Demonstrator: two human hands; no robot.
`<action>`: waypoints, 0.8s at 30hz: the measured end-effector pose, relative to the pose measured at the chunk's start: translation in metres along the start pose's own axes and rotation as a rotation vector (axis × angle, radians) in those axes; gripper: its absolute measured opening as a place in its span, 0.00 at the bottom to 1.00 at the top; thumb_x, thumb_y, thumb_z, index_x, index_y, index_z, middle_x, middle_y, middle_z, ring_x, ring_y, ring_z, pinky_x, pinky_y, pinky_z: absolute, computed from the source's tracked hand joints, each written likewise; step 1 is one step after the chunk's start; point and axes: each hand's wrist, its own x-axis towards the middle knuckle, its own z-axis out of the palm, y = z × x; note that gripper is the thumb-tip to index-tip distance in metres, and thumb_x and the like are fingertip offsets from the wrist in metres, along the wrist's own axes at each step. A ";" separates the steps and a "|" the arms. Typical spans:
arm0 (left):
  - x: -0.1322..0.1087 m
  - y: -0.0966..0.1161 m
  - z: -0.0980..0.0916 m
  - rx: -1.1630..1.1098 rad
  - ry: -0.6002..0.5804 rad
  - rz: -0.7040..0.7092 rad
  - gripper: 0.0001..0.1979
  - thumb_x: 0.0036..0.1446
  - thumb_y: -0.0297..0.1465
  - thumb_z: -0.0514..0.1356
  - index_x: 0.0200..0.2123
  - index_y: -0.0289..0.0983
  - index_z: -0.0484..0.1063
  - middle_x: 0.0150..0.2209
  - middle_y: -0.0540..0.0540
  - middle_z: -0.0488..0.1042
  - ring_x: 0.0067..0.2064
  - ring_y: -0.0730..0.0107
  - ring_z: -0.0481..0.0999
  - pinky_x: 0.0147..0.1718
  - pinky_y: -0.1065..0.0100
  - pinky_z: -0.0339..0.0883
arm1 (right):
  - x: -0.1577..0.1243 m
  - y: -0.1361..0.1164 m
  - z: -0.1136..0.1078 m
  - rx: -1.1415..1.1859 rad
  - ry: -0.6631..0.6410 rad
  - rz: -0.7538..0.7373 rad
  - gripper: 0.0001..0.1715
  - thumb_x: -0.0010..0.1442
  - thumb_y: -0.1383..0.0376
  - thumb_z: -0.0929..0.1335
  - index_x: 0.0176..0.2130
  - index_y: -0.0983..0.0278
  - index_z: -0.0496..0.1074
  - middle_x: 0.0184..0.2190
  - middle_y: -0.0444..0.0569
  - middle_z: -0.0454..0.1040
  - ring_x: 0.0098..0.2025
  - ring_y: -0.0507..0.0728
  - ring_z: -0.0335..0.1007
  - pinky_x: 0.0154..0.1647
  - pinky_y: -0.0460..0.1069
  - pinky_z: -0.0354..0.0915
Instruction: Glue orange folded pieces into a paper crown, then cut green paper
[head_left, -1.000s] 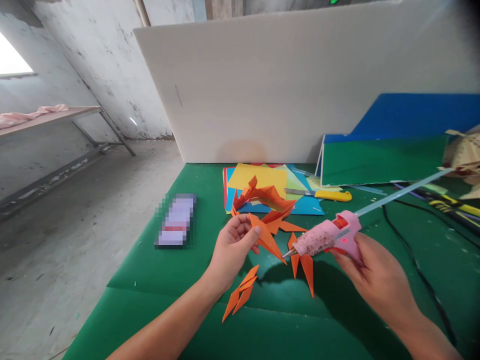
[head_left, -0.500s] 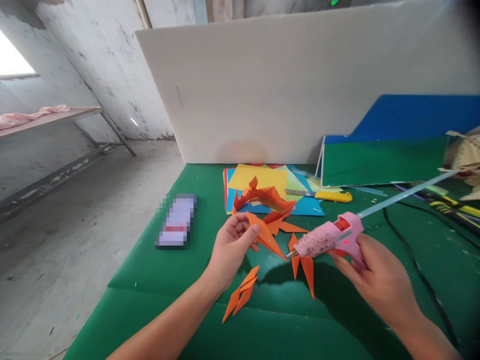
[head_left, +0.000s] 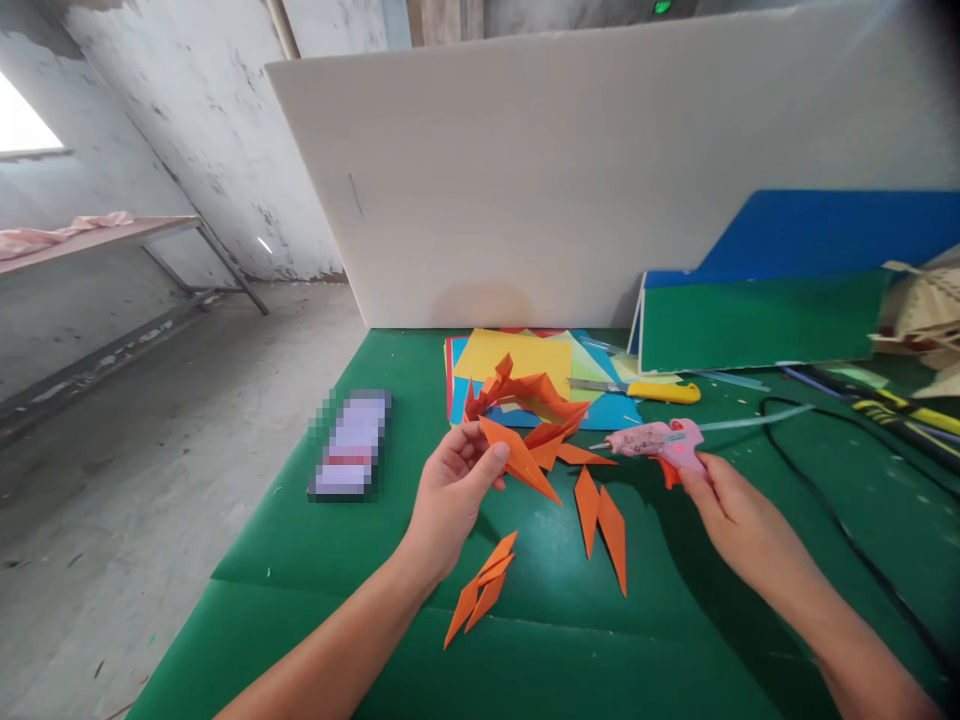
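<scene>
Between thumb and fingers, my left hand (head_left: 459, 478) pinches a folded orange paper piece (head_left: 523, 462) with a long pointed tip. Behind it sits a larger orange origami figure (head_left: 544, 390), partly covered by that piece. My right hand (head_left: 739, 510) grips the handle of a pink glue gun (head_left: 652, 442), its nozzle pointing left and apart from the held paper. A translucent glue stick (head_left: 757, 418) juts from the gun's back. Two joined orange diamond folds (head_left: 611, 525) lie below the gun, and a smaller cluster of orange folds (head_left: 484, 590) lies nearer to me.
Coloured paper sheets (head_left: 517, 352) lie at the back, with a yellow-handled knife (head_left: 664, 392) over them. A phone (head_left: 351, 445), pixelated, rests at the left. A black cord (head_left: 832, 510) runs along the right. White board (head_left: 487, 190) and a green panel (head_left: 757, 320) stand behind.
My right hand has drawn the glue gun back and away from the paper tip. My left hand has shifted slightly left and up, still holding the orange piece.
</scene>
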 end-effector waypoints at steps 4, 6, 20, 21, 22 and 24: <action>0.000 0.002 -0.001 0.025 -0.001 0.008 0.13 0.51 0.36 0.67 0.38 0.36 0.73 0.33 0.50 0.73 0.29 0.78 0.68 0.28 0.75 0.65 | 0.005 0.021 0.014 -0.083 0.009 -0.050 0.24 0.67 0.50 0.54 0.34 0.63 0.67 0.30 0.53 0.73 0.32 0.60 0.71 0.29 0.53 0.65; 0.000 0.003 -0.002 0.032 -0.003 0.017 0.13 0.51 0.36 0.67 0.38 0.35 0.72 0.33 0.49 0.73 0.29 0.78 0.68 0.28 0.75 0.66 | 0.006 0.027 0.018 -0.138 0.036 -0.099 0.28 0.66 0.48 0.52 0.30 0.63 0.66 0.27 0.52 0.71 0.30 0.60 0.69 0.30 0.54 0.64; -0.006 0.003 -0.004 0.060 -0.025 -0.023 0.13 0.49 0.36 0.68 0.36 0.37 0.73 0.33 0.50 0.73 0.29 0.77 0.68 0.27 0.74 0.65 | 0.010 0.038 0.026 -0.303 0.215 -0.136 0.31 0.65 0.46 0.55 0.38 0.69 0.70 0.31 0.59 0.73 0.33 0.63 0.70 0.33 0.56 0.65; -0.007 0.002 -0.004 0.065 -0.033 -0.031 0.13 0.49 0.36 0.68 0.36 0.37 0.74 0.33 0.49 0.73 0.29 0.77 0.69 0.27 0.74 0.65 | 0.009 0.032 0.023 -0.298 0.234 -0.131 0.31 0.65 0.46 0.56 0.39 0.69 0.70 0.32 0.59 0.73 0.34 0.64 0.70 0.33 0.56 0.65; -0.008 0.001 -0.004 0.071 -0.044 -0.038 0.12 0.49 0.36 0.68 0.36 0.37 0.74 0.34 0.49 0.74 0.30 0.76 0.69 0.27 0.74 0.65 | 0.008 0.023 0.019 -0.274 0.249 -0.126 0.30 0.64 0.46 0.57 0.41 0.69 0.69 0.33 0.59 0.73 0.35 0.64 0.70 0.34 0.57 0.65; -0.010 -0.002 -0.004 0.081 -0.081 -0.044 0.12 0.49 0.35 0.68 0.37 0.37 0.74 0.35 0.48 0.75 0.32 0.74 0.71 0.30 0.73 0.67 | 0.004 -0.002 0.008 -0.121 0.244 -0.136 0.24 0.64 0.49 0.61 0.43 0.67 0.69 0.36 0.57 0.74 0.37 0.63 0.71 0.37 0.56 0.66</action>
